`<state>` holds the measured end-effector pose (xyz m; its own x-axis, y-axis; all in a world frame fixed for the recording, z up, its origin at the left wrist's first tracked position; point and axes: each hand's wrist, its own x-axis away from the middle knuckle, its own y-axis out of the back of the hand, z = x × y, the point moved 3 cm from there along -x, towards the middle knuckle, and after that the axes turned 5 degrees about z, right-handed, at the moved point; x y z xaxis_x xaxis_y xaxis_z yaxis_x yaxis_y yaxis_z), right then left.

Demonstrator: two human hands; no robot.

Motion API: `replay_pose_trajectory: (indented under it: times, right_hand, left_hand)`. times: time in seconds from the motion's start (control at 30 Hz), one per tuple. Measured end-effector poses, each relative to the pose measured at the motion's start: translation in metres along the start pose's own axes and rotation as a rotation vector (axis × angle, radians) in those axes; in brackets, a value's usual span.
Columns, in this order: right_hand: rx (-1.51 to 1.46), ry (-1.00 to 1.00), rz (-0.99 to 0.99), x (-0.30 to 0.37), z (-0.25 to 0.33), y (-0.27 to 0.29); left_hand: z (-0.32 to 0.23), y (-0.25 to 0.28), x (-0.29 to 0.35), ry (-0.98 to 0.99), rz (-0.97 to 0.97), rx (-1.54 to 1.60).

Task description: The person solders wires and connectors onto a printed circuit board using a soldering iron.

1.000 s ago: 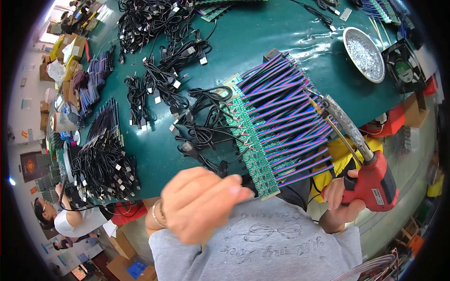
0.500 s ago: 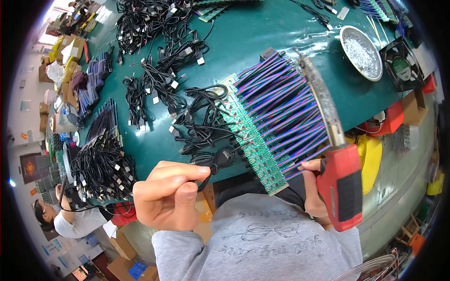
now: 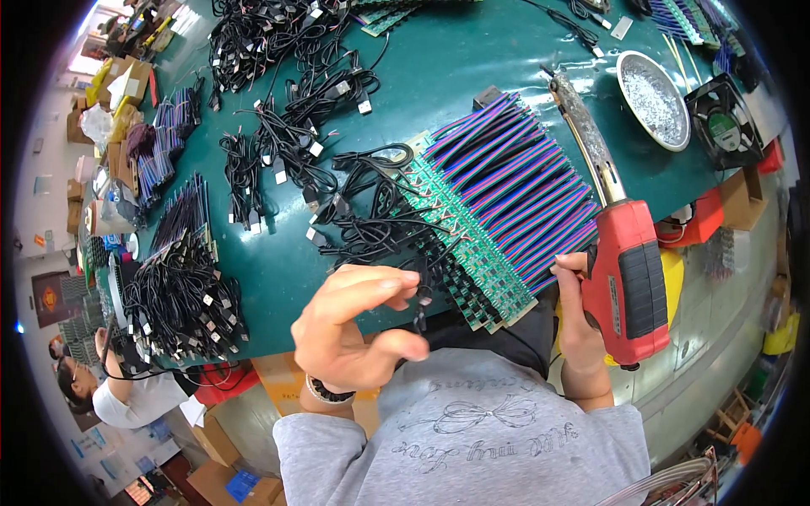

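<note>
My right hand grips a red and black soldering gun, its metal barrel pointing away over the table. My left hand is open, with thumb and forefinger apart beside a dangling black USB cable. Between the hands lies a stack of green circuit boards at the table's near edge. Bundled blue, pink and black ribbon wires run from the boards' right side. Thin cable ends meet the boards' left side, and their coiled black USB cables lie next to it.
The green table holds heaped black cables at the back. A white bowl of silvery bits and a black fan stand at right. Cabled boards are piled at left, where another person sits.
My left hand has moved right and its pinch on the black cable has opened. The soldering gun has shifted slightly right, and the board stack's near end has moved a little right.
</note>
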<state>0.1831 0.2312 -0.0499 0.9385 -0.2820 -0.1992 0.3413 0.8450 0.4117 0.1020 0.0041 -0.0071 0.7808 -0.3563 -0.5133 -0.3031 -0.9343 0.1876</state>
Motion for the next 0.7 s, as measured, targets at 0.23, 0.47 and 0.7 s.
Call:
replay_pose_trajectory:
  times: [0.23,0.47,0.7]
  right_hand:
    - [-0.078,-0.021,0.006,-0.002,0.001,-0.002]
    - [0.049,0.042,-0.031,-0.001,0.003,0.001]
    - [-0.089,-0.010,-0.068,0.003,0.007,0.000]
  left_hand:
    - [0.010,-0.012,0.004,0.039,0.146,-0.455]
    - [0.011,-0.017,0.006,0.111,0.118,-0.522]
    - [0.010,-0.008,0.000,0.403,0.083,-0.196]
